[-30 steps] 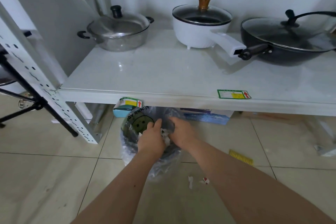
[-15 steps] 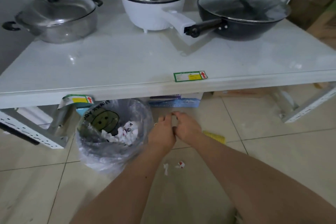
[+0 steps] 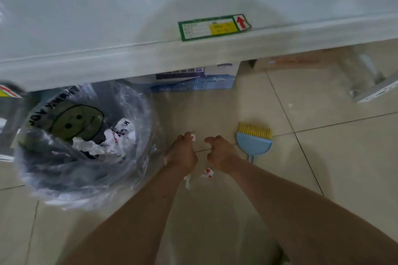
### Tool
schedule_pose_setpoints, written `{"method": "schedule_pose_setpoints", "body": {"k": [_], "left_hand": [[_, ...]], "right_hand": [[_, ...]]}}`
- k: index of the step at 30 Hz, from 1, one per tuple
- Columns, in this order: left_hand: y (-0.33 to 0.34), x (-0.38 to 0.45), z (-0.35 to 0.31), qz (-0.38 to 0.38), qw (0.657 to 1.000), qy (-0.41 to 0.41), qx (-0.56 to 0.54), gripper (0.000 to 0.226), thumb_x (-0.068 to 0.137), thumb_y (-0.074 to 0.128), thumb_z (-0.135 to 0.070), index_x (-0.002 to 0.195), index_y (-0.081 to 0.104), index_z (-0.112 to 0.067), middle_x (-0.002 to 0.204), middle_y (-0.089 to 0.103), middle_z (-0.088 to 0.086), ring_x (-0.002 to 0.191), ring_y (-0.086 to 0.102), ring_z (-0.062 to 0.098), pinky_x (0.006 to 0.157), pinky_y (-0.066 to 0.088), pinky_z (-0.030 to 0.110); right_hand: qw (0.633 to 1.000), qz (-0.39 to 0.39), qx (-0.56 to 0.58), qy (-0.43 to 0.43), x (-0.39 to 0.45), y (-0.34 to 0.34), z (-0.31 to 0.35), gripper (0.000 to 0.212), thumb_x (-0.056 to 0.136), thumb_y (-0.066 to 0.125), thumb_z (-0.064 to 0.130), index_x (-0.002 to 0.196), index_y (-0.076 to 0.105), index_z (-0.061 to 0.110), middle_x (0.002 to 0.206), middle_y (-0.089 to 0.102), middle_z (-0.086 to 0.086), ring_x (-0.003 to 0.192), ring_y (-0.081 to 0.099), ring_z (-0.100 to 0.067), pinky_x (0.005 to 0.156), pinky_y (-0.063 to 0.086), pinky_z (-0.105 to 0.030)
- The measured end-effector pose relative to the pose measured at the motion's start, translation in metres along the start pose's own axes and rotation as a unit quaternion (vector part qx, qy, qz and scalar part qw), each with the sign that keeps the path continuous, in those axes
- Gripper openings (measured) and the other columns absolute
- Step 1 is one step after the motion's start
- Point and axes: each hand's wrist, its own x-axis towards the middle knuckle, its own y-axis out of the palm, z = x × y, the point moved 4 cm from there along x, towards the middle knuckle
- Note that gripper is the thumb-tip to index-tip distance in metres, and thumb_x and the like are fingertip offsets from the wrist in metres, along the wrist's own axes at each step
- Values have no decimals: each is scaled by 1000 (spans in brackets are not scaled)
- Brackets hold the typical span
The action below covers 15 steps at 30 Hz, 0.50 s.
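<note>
A bin lined with a clear plastic bag stands on the tiled floor at the left, with crumpled white and red paper inside. My left hand hovers just right of the bin and pinches a small white and red paper scrap at its fingertips. My right hand is beside it, fingers curled, with nothing seen in it. Two more paper scraps lie on the floor under my wrists.
A white table edge with a green label overhangs the bin. A small blue brush with yellow bristles lies right of my right hand. A blue and white box sits under the table. A metal frame leg is at right.
Both hands left the bin and moved right over the floor, then parted. The left hand now pinches a paper scrap. The view has tilted down, so the pots are out of sight.
</note>
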Motion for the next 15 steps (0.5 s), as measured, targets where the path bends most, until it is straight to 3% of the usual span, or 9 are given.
{"method": "schedule_pose_setpoints", "body": {"k": [5, 9, 15], "left_hand": [[22, 31, 13, -5, 1000, 11, 19, 47, 78, 56, -5, 123, 50, -16, 127, 53, 7, 122, 49, 28, 96, 46, 37], [33, 56, 19, -32, 997, 27, 58, 43, 84, 57, -18, 125, 45, -10, 135, 44, 9, 127, 42, 26, 103, 35, 33], [49, 68, 29, -23, 991, 53, 119, 38, 89, 47, -26, 125, 49, -16, 133, 48, 3, 128, 41, 19, 105, 31, 30]], "right_hand": [[999, 4, -35, 6, 35, 15, -3, 55, 89, 46, 3, 143, 40, 12, 143, 39, -12, 133, 39, -31, 109, 39, -38], [998, 1, -48, -28, 63, 21, 10, 53, 93, 48, 18, 144, 34, 12, 149, 34, -9, 135, 34, -31, 109, 37, -39], [989, -9, -129, -73, 78, 35, 17, 49, 90, 50, 14, 139, 42, 16, 145, 36, -3, 132, 33, -28, 104, 40, -40]]}}
